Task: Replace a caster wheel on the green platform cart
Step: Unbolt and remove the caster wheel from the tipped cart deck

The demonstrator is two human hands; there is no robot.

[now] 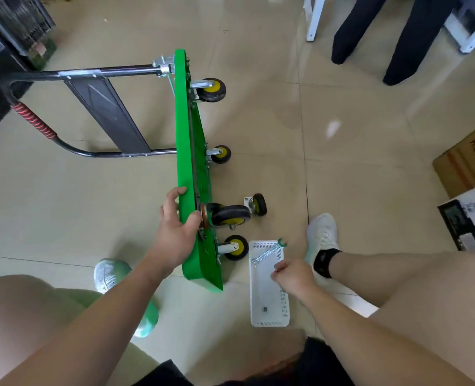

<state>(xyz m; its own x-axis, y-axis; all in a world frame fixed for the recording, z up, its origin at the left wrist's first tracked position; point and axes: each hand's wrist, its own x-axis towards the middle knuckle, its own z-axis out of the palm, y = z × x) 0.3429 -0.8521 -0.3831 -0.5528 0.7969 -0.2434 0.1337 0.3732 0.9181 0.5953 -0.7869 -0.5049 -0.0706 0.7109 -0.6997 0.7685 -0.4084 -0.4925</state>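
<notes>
Casters (pixel 211 90): four on cart (pixel 184 135), one loose.

Whether anything is pinched in the right hand (pixel 293 275) over the white basket (pixel 261 291) cannot be told, and the dark piece (pixel 264 309) lying in it is too small to be identified. The green platform cart (pixel 184 135), gripped by the left hand (pixel 175 232), is seen edge-on, so its underside is largely hidden. The cardboard box (pixel 467 160) is cut off by the right edge.

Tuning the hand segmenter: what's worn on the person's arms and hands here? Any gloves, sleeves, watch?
Nothing worn. The left hand and right hand are ungloved, with no rings, watch or bands visible. The forearms are bare, with no sleeves in view.
</notes>
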